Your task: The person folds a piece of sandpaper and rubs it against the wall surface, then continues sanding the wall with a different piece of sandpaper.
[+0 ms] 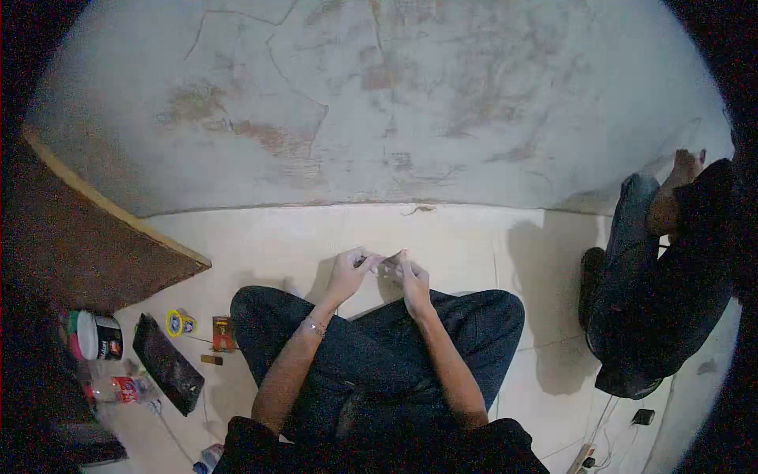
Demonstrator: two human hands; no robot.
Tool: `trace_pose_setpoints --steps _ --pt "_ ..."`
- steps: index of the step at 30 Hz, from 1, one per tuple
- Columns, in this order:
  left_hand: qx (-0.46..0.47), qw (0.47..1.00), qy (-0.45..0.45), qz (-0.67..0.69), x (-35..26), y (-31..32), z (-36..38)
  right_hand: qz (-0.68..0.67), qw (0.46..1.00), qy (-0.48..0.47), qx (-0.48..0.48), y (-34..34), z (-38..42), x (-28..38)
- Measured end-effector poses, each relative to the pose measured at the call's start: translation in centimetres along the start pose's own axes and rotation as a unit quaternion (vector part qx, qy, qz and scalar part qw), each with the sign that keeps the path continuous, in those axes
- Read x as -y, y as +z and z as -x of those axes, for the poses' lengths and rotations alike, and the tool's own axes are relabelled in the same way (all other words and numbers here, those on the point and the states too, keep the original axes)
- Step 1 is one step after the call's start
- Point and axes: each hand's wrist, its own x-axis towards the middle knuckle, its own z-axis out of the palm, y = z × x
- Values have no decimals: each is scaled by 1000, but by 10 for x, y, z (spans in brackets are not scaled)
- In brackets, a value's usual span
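My left hand point(354, 267) is closed, its fingertips pinched together over the floor just in front of my crossed legs. Close beside it, my right hand point(409, 278) is closed too, thumb and fingers bent inward. Between the two sets of fingertips there seems to be a small, thin, dark piece point(392, 259); it is too small and dim to name. Both forearms rest near my dark trousers point(379, 355), and a bracelet point(314, 325) circles my left wrist.
At left are a brown board point(103, 237), white tub point(99, 336), red-labelled bottle point(122, 389), black flat object point(168, 363), yellow-rimmed cup point(179, 322) and small reddish packet point(223, 333). Another person point(663, 292) sits at right, near a power strip point(582, 458). A stained wall point(379, 103) stands ahead.
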Motion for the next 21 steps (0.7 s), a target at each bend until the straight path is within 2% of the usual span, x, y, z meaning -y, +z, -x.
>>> trace_pose_setpoints --steps 3,6,7,9,10,11,13,14,15,16,17,19,21 --pt "43 996 -56 -59 -26 -11 2 -94 992 79 38 13 14 29" --pt "52 985 -29 160 21 9 -4 -122 986 85 70 9 12 21" --pt "66 979 -43 190 28 16 -4 -126 988 42 77 6 2 2" --pt "94 962 -67 248 30 21 -4 -134 984 54 106 1 -1 0" --pt "103 972 -41 207 27 22 -3 -136 982 60 119 0 0 5" --pt "112 980 -16 165 25 20 -2 -110 993 -22 46 8 6 3" --pt "91 991 60 77 26 19 -4 -92 993 -28 65 3 -1 -4" --pt "93 991 53 79 30 23 -1 -82 994 -29 71 -4 0 -10" --pt "93 991 49 80 29 22 -1 -23 996 -88 -8 2 2 -10" --pt "93 991 48 84 29 23 -2 3 994 -104 -18 4 2 -5" --pt "87 989 104 59 37 29 -4 30 992 -121 -29 1 5 2" --pt "85 991 79 63 35 22 -5 122 980 -143 -61 3 9 15" --pt "77 994 66 51 34 11 0 191 960 -157 -133 22 15 47"
